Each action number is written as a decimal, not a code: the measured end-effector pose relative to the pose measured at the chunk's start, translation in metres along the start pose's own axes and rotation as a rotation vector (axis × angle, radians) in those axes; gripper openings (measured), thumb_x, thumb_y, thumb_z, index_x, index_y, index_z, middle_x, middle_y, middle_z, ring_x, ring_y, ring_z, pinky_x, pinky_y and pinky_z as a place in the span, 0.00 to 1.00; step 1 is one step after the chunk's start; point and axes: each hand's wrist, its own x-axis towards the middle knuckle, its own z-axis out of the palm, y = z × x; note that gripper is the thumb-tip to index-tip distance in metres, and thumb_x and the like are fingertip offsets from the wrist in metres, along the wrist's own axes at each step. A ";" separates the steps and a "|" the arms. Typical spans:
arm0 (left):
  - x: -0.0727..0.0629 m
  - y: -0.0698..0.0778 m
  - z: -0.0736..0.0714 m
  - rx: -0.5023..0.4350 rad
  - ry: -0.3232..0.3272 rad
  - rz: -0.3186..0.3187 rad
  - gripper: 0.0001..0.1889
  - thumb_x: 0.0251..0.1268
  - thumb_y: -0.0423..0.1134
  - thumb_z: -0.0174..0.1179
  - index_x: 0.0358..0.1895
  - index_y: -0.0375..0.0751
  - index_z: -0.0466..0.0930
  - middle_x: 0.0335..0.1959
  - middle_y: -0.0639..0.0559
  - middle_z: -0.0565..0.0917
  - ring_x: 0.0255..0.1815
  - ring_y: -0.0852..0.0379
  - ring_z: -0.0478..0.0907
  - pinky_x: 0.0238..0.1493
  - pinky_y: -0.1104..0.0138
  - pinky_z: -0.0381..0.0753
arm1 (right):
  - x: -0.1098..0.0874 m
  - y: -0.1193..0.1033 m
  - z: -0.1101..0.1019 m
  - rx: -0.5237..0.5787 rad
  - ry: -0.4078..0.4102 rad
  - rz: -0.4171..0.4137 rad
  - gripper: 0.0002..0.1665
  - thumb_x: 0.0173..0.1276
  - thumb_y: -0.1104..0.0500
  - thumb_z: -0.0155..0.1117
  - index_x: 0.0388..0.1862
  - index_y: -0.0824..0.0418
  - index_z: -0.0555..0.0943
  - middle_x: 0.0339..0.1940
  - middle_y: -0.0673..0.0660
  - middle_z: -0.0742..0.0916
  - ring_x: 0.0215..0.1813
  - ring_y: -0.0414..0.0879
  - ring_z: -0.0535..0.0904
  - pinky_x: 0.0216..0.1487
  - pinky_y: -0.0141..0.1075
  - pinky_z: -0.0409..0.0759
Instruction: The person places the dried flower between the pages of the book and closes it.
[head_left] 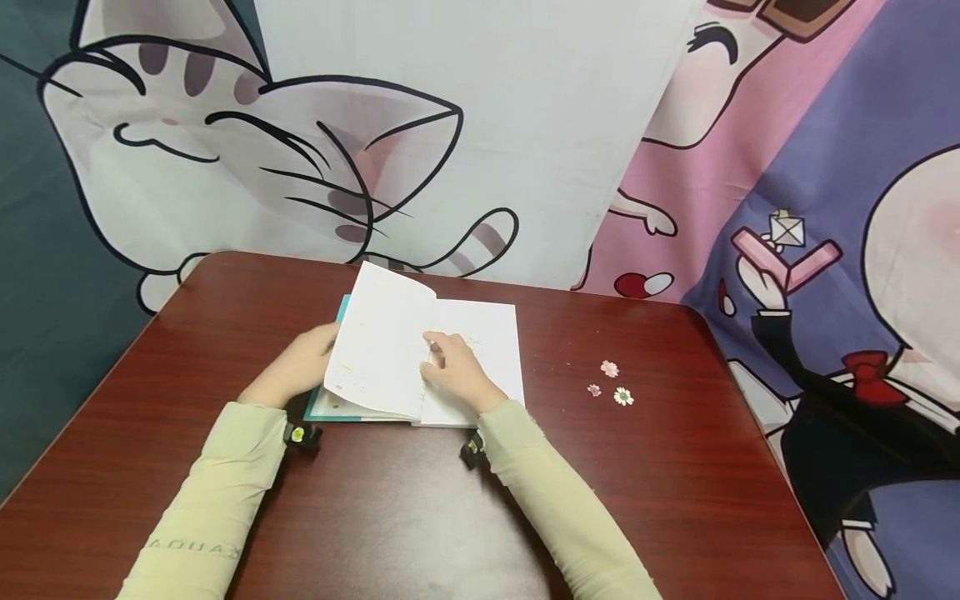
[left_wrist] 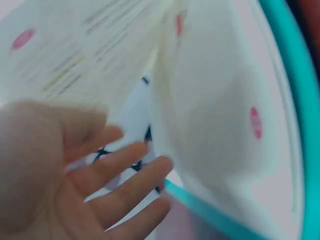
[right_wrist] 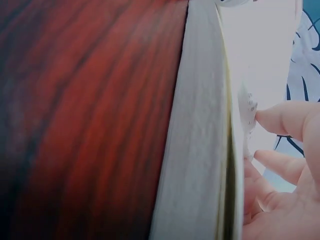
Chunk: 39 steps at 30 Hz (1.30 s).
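An open book (head_left: 480,358) with a teal cover lies on the table. One of its pages (head_left: 382,350) stands lifted over the left side. My left hand (head_left: 303,362) is at the left edge, its fingers partly hidden behind that page. In the left wrist view the left hand (left_wrist: 105,175) has spread fingers, with the printed page above and other pages curving beside it. My right hand (head_left: 456,371) is over the right page close to the spine. In the right wrist view the right hand's fingertips (right_wrist: 267,119) touch the white page beside small print, held apart from each other.
Three small pressed flowers lie to the right of the book: a pink one (head_left: 610,368), a smaller pink one (head_left: 594,390) and a white one (head_left: 623,396). The dark red wooden table (head_left: 390,517) ends at a cartoon-printed cloth (head_left: 540,167) behind it.
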 end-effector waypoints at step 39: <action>-0.003 0.049 0.052 0.230 -0.387 -0.070 0.50 0.69 0.63 0.59 0.82 0.40 0.47 0.83 0.35 0.46 0.81 0.32 0.42 0.70 0.29 0.48 | -0.002 0.001 0.002 0.028 0.029 0.017 0.35 0.70 0.59 0.65 0.74 0.63 0.69 0.56 0.59 0.81 0.48 0.48 0.74 0.52 0.41 0.75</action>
